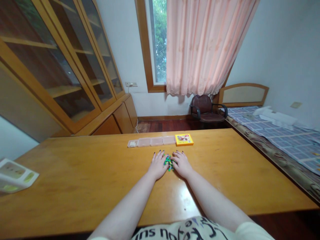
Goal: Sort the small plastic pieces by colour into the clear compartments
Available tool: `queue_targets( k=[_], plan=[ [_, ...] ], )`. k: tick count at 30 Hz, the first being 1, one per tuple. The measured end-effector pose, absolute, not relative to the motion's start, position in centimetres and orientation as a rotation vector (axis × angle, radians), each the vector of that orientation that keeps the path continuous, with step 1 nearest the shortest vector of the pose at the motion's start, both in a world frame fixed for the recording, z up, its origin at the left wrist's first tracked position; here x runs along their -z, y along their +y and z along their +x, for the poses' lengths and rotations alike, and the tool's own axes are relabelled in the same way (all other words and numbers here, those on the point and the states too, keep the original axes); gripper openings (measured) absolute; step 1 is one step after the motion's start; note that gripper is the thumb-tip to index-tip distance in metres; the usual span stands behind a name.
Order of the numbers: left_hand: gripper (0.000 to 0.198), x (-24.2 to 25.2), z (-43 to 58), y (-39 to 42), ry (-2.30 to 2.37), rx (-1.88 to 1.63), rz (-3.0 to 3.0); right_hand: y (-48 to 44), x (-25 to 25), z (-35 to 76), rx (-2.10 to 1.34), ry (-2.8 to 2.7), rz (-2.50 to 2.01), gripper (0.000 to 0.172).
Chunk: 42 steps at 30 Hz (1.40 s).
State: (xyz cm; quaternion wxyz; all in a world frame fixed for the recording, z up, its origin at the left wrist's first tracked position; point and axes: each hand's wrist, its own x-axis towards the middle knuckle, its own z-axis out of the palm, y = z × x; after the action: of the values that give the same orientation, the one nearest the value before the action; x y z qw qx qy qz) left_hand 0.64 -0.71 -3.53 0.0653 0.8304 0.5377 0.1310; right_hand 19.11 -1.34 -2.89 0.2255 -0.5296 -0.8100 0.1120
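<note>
A small heap of green, blue and yellowish little pieces (169,163) lies on the wooden table (100,180); they look like toy bricks but are too small to tell for sure. My left hand (158,165) rests palm down at the heap's left side, fingers stretched forward, its thumb side touching the pieces. On the other side, my right hand (182,164) lies in the same way with its fingers spread. Part of the heap is hidden under the inner fingers. Beyond the hands is a clear plastic box with several compartments (156,141). A flat yellow box (184,139) adjoins its right end.
At the table's left edge stands a white plastic holder (17,176). Behind the table are a glass-door cabinet (67,70), a brown armchair (208,110) and a pink curtain (205,46). A bed (270,126) stands to the right.
</note>
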Motion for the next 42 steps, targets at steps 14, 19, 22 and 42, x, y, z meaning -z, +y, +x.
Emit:
queue_targets(
  k=[14,19,22,42],
  plan=[
    [0.056,3.40,0.73,-0.78,1.681,-0.336,2.489,-1.28,2.77,18.85,-0.262,-2.130,-1.657,0.032],
    [0.054,3.30,0.81,-0.77,1.637,-0.342,2.507,-1.17,3.03,18.87,-0.210,-2.070,-1.733,0.033],
    [0.049,3.17,0.71,-0.82,1.636,-0.407,2.484,-1.05,3.18,18.84,-0.197,-2.090,-1.749,0.035],
    [0.046,3.69,0.37,-0.68,1.877,-0.583,2.374,-1.30,3.42,18.83,-0.218,-2.277,-1.532,0.045]
  ],
)
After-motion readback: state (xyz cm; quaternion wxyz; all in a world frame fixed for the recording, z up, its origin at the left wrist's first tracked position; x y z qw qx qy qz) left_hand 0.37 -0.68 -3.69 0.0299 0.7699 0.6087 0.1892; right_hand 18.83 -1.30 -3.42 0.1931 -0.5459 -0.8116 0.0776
